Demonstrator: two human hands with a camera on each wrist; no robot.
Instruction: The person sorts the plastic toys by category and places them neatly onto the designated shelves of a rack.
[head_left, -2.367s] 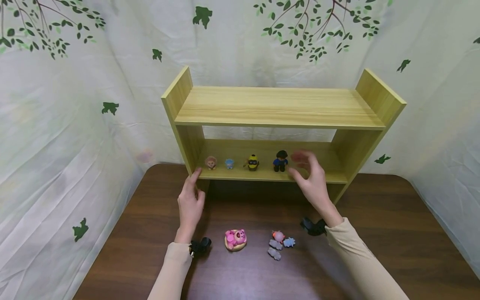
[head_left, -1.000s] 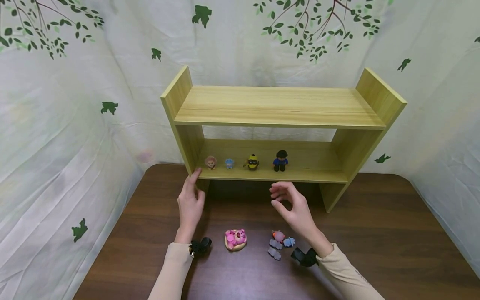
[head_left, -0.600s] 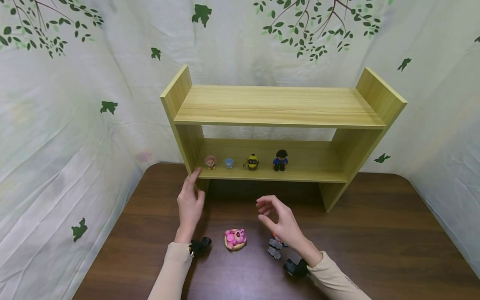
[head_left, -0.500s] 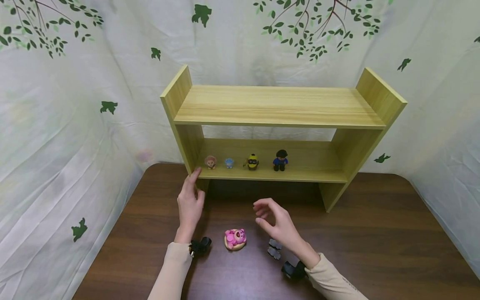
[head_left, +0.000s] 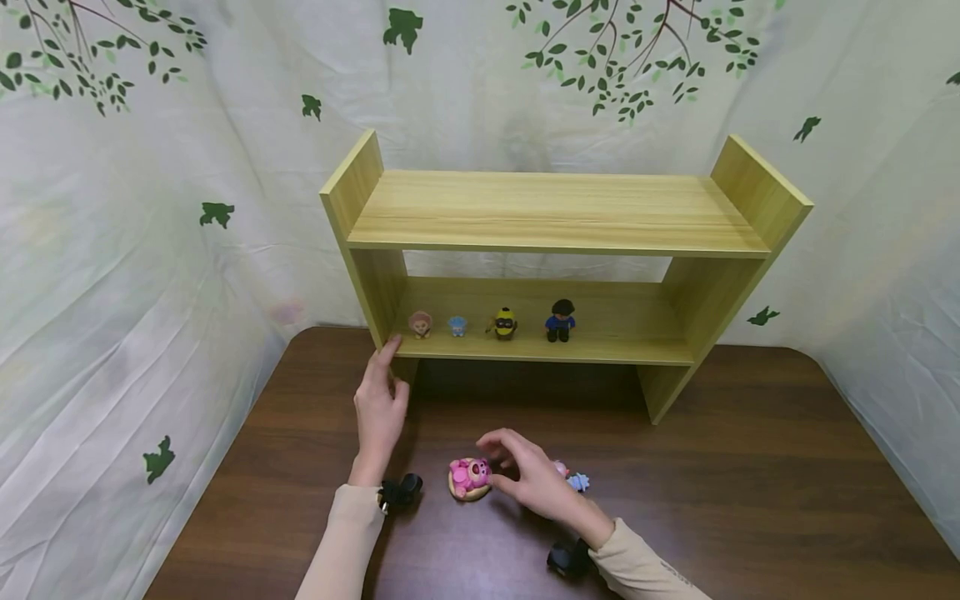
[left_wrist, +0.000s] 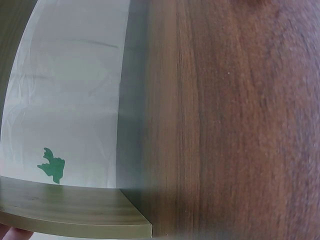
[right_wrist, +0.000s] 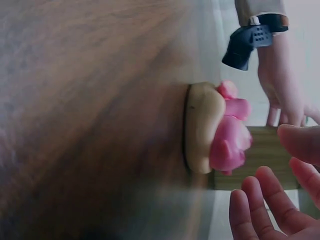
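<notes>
Right grip (head_left: 531, 477) hovers just beside the pink bear (head_left: 469, 477).

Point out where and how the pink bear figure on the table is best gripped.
Probably across its thick cream base, near edge to far edge, coming from the right and slightly above. The base lies flat with a rounded side, while the pink bear on it is lumpy; the right hand is on that side, thumb and fingers apart.
</notes>
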